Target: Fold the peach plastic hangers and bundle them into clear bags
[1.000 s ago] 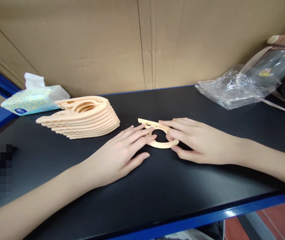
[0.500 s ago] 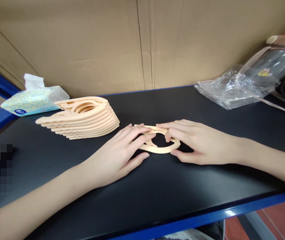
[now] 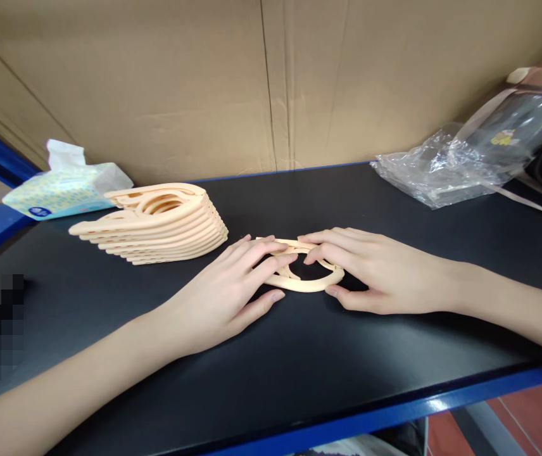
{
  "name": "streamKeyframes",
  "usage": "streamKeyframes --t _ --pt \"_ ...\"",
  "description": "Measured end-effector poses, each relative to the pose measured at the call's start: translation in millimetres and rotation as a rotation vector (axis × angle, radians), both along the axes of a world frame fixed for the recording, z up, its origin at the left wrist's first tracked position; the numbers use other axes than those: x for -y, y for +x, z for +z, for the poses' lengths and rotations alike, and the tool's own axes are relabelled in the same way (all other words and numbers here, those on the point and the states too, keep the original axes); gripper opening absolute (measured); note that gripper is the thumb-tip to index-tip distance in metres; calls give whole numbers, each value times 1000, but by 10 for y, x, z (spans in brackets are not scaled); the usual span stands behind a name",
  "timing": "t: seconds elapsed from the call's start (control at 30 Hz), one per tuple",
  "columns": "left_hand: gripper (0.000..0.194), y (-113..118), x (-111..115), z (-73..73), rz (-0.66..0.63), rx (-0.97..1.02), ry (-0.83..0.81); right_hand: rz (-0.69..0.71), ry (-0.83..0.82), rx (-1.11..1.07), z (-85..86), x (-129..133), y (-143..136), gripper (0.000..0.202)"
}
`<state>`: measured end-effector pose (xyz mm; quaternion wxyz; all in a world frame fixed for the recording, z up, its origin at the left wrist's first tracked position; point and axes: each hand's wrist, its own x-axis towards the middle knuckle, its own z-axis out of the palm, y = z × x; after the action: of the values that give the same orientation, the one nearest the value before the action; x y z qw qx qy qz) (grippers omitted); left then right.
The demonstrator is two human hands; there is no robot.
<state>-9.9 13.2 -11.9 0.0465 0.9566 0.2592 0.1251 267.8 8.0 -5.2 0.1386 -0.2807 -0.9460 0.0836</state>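
Note:
A cream plastic folding hanger (image 3: 305, 286) lies folded flat on the black tabletop, its curved parts making an oval opening. My left hand (image 3: 233, 288) is laid loosely around its left end, fingers over the top and thumb by the near side, hiding that end. From the right, my right hand (image 3: 370, 269) grips the other end, with fingertips along the far rim and the thumb at the near rim. Its index finger reaches into the oval opening. To the left of my hands is a neat stack of similar cream hangers (image 3: 171, 231).
Behind the stack sits a pack of tissues (image 3: 69, 190). Crumpled clear plastic (image 3: 435, 168) and a transparent bag with straps (image 3: 513, 120) occupy the back right. Cardboard (image 3: 180, 88) rises behind the table, whose blue front edge (image 3: 394, 415) runs below my hands.
My right index finger has shifted left and straightened slightly over the oval opening. The hanger and my left hand stay in nearly the same place.

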Motion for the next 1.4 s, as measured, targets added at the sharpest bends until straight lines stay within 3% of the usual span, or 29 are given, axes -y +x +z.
streamKeyframes --t 0.6,1.03,1.23,1.4 --pt "58 -46 -13 -40 30 -39 -4 62 10 19 22 25 -24 32" --pt "51 -10 -3 24 12 32 -35 44 -32 18 22 -8 -10 20" --pt "52 -9 25 42 4 67 -17 61 -48 -38 23 -32 -5 43" --pt "42 -28 52 13 49 110 -4 61 -37 -49 46 -45 18 44"
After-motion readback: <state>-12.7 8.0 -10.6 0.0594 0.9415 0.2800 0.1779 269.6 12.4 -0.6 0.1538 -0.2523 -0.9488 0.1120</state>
